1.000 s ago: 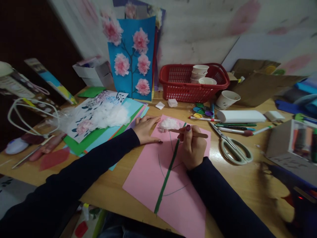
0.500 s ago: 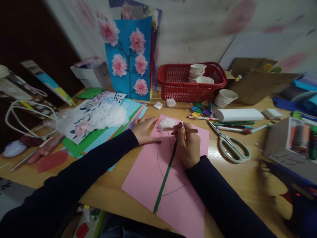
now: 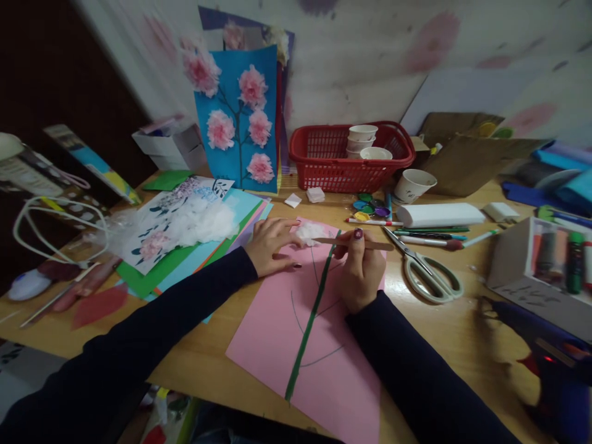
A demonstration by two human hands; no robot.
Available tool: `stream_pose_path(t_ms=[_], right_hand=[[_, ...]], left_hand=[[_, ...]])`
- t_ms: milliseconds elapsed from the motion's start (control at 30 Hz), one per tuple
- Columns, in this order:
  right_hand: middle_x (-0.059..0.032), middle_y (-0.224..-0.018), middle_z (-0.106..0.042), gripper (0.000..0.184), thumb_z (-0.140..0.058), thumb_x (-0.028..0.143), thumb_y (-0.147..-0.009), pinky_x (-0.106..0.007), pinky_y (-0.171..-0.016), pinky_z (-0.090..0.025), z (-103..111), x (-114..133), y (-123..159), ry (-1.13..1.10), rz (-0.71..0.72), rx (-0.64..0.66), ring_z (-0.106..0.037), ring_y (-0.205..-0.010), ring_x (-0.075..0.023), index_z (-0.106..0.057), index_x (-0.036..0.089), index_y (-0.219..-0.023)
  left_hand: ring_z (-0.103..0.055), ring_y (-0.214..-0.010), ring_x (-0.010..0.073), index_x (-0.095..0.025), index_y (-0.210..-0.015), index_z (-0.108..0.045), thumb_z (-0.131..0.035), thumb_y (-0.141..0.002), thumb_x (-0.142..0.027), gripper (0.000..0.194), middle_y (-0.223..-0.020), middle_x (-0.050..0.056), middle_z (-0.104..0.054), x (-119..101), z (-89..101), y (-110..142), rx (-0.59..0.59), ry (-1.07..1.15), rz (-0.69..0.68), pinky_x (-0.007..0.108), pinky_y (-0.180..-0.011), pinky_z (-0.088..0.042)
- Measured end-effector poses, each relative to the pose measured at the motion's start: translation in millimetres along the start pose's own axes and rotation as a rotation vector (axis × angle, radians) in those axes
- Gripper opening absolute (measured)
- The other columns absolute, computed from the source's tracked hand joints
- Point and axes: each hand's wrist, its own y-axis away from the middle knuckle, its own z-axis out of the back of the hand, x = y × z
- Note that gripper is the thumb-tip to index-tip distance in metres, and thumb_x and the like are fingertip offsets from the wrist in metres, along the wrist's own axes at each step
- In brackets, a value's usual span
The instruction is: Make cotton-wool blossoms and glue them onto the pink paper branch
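Note:
A sheet of pink paper (image 3: 268,345) lies aslant on the table, with a thick green stem line (image 3: 309,330) and thin curved pencil lines on it. Near its top edge sits a tuft of white cotton (image 3: 308,232). My right hand (image 3: 363,271) pinches a flat wooden craft stick (image 3: 382,246), whose left tip reaches the right side of the cotton. On the paper's upper left rests my left hand (image 3: 271,246), fingers spread, fingertips beside the cotton. Whether they touch it I cannot tell.
Scissors (image 3: 430,271), pens and a white glue-like bar (image 3: 439,214) lie to the right. A hot glue gun (image 3: 550,364) is at the lower right. Behind stands a red basket (image 3: 342,176) with paper cups. Left are coloured sheets with a cotton heap (image 3: 203,219).
My right hand and the craft stick have shifted slightly right, so the tip is at the cotton's right side. My left fingers have come nearer the cotton. The view has tilted up a little.

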Motion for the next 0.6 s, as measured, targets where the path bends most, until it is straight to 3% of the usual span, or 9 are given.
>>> stream_pose_path(t_ms=[100,300,600], right_hand=[[0.0029,-0.053,-0.050,0.038,-0.029,0.039,-0.096,-0.026,-0.054,-0.040,1.3,-0.9,0.4,0.057,0.011,0.016,-0.052,-0.050,-0.0128,-0.053,0.019,-0.074],[-0.0007,-0.064,-0.060,0.036,-0.030,0.041,-0.096,-0.027,-0.057,-0.042,-2.1,-8.7,-1.0,0.122,-0.022,0.158,-0.058,-0.059,-0.0147,-0.054,0.019,-0.082],[-0.0033,-0.067,-0.063,0.037,-0.029,0.042,-0.096,-0.029,-0.059,-0.043,-1.1,-10.0,-4.0,0.156,-0.025,0.152,-0.060,-0.063,-0.0172,-0.055,0.018,-0.086]], left_hand=[[-0.036,-0.126,0.0288,-0.032,-0.094,-0.070,-0.061,-0.078,-0.050,0.026,-0.137,0.004,-0.048,-1.3,-1.7,1.0,0.021,-0.062,-0.035,0.045,-0.101,-0.021],[-0.036,-0.123,0.0321,-0.032,-0.114,-0.063,-0.062,-0.076,-0.047,0.041,-0.139,0.007,-0.044,-0.5,-3.3,0.6,0.023,-0.110,0.068,0.049,-0.100,-0.018],[-0.038,-0.123,0.0290,-0.027,-0.114,-0.062,-0.062,-0.076,-0.042,0.041,-0.133,0.007,-0.051,4.7,-5.1,0.2,-0.021,-0.106,0.097,0.047,-0.101,-0.021]])
